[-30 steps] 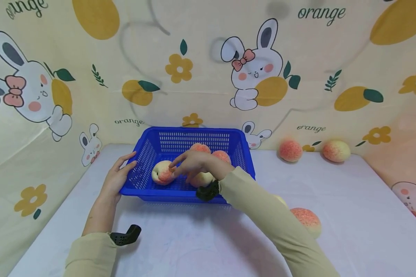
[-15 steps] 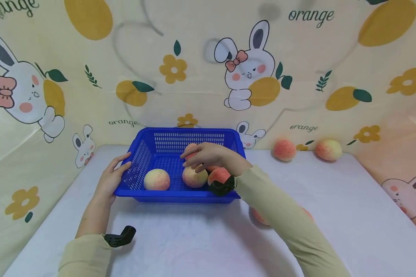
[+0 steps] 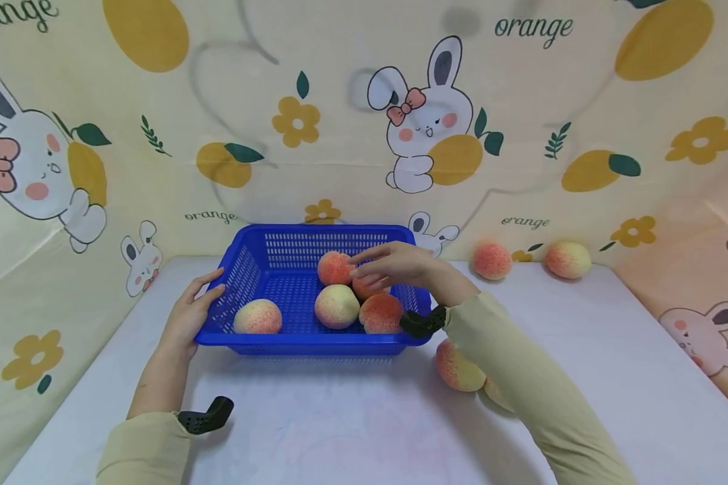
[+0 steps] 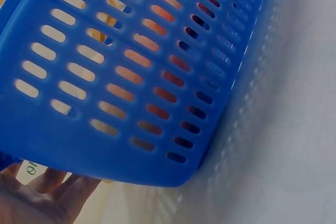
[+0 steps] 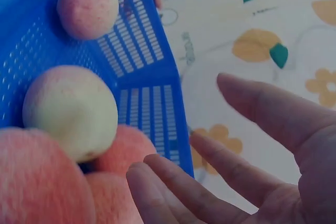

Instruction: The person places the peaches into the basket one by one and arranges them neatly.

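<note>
A blue plastic basket [image 3: 315, 340] stands on the table with several red-and-yellow peaches inside. My left hand [image 3: 188, 313] grips its left rim; in the left wrist view the fingers [image 4: 79, 192] reach around behind the edge. One pale peach [image 3: 258, 316] lies alone at the front left. A pale peach [image 3: 336, 306], a red peach [image 3: 335, 268] and others cluster on the right side. Over this cluster hovers my right hand [image 3: 400, 263], fingers spread and holding nothing, partly hiding one peach. In the right wrist view, thumb and fingers [image 5: 226, 166] are apart.
Two peaches lie right of the basket by my right sleeve, one peach [image 3: 459, 367] in full view and the other partly covered. A red peach [image 3: 492, 261] and a yellowish peach [image 3: 568, 260] rest at the back right against the printed cloth [image 3: 340, 135].
My right hand has left the peach at the basket's left side and moved right, over the cluster. That peach has rolled toward the front left. My left hand stays on the rim.
</note>
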Tool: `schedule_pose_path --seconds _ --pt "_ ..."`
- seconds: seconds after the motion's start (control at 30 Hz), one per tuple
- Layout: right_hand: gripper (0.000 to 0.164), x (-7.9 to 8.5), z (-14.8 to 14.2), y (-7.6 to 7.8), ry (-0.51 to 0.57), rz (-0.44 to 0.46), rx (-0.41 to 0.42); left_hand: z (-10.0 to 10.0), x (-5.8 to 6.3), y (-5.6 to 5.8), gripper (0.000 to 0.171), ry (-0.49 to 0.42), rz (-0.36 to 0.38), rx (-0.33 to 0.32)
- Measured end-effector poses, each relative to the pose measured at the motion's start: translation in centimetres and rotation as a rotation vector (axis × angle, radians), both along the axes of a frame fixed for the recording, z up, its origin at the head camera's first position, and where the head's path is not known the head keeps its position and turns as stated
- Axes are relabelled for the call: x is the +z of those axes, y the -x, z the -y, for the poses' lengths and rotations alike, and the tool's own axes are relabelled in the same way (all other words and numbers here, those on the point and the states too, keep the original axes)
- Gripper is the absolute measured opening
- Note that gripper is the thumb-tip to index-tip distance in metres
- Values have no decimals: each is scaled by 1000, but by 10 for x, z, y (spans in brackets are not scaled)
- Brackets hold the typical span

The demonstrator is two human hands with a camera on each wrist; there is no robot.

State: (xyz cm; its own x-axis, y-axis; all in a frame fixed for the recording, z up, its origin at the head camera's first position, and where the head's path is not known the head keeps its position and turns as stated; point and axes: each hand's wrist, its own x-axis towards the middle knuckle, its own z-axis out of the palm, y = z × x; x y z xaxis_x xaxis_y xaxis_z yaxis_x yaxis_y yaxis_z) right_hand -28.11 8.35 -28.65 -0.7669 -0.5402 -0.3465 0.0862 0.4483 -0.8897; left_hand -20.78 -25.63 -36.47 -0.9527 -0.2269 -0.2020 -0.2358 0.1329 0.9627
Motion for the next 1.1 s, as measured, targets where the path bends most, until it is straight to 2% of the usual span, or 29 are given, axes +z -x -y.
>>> schedule_pose_path --seconds 0.2,0.53,0.7,0.9,1.1 --pt "48 1 -21 1 17 -23 -9 -1 2 0 51 -2 8 -1" --pt "44 -1 -53 3 68 -18 -77 0 1 1 50 11 4 5" --pt "44 -4 -71 3 90 -43 -106 0 1 0 51 4 4 5" --pt "47 -6 -89 1 59 -78 -125 -1 1 0 51 15 10 11" --pt "53 -8 -101 -2 26 -47 -175 -1 0 2 51 20 30 15"
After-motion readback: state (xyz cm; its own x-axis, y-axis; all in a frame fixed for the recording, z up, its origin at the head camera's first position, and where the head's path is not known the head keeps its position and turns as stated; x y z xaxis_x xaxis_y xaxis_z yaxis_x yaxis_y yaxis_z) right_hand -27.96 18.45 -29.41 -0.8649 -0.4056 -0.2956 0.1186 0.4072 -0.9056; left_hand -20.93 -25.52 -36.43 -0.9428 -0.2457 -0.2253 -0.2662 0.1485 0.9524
